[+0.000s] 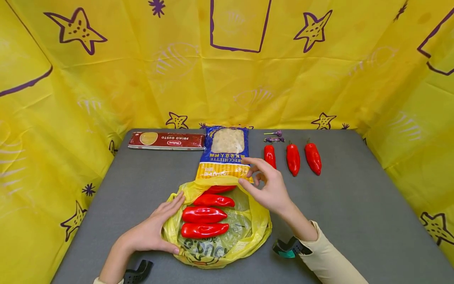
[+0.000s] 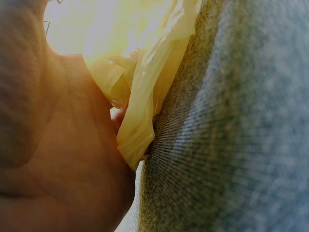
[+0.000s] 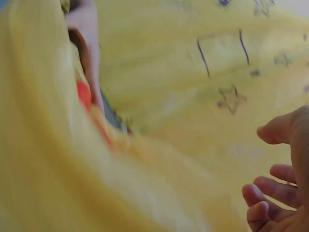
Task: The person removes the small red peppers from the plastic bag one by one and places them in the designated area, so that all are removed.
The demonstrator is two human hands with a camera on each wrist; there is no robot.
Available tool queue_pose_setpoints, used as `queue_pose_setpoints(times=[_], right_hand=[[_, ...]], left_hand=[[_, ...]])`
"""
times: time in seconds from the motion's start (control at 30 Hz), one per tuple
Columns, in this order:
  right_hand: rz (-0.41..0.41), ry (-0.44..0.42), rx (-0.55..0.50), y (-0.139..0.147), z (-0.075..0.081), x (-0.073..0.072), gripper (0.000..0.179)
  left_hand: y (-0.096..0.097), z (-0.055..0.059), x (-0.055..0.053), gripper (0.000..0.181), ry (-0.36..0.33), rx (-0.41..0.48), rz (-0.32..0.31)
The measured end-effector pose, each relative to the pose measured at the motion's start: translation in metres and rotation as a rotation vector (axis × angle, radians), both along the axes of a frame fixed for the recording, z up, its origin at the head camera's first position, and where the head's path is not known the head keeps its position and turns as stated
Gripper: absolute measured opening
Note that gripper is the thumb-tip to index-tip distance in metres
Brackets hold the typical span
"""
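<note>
left hand [image 1: 154,228] spread wide, straight fingers and thumb against left rim of yellow bag [image 1: 260,221], not clenched; likely steadying it so mouth gapes. right hand [image 1: 267,187] loosely bent, thumb and fingers apart, nothing held, by bag's far right rim; contact unclear. inside bag: four red peppers [image 1: 204,214] side by side, farthest partly hidden by rim. beyond: pasta packet [image 1: 223,161], dark red packet [image 1: 166,141]; rightward, three loose peppers [image 1: 293,159].
</note>
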State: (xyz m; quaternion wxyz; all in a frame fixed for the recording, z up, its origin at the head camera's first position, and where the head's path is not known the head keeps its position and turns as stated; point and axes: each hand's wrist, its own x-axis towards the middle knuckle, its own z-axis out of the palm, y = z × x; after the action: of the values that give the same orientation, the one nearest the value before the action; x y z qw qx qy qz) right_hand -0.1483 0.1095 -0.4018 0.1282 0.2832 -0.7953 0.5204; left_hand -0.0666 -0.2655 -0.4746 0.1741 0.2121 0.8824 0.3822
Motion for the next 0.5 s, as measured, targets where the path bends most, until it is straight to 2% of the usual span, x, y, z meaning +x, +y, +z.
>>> queue_pose_setpoints(times=[0.17,0.3,0.4,0.5], right_hand=[[0.128,0.046,0.053,-0.023,0.01,0.017,0.051],[0.205,0.059,0.085,-0.035,0.009,0.032,0.049],[0.26,0.027,0.125,-0.042,0.002,0.043,0.048],[0.352,-0.032,0.194,-0.049,-0.007,0.05,0.046]], left_hand=[[0.0,0.003,-0.001,0.13,0.033,0.002,-0.013],[0.001,0.002,0.0,0.13,0.034,0.01,-0.011],[0.001,0.0,0.001,0.129,0.022,0.016,-0.009],[0.001,0.0,0.002,0.129,0.018,0.007,-0.003]])
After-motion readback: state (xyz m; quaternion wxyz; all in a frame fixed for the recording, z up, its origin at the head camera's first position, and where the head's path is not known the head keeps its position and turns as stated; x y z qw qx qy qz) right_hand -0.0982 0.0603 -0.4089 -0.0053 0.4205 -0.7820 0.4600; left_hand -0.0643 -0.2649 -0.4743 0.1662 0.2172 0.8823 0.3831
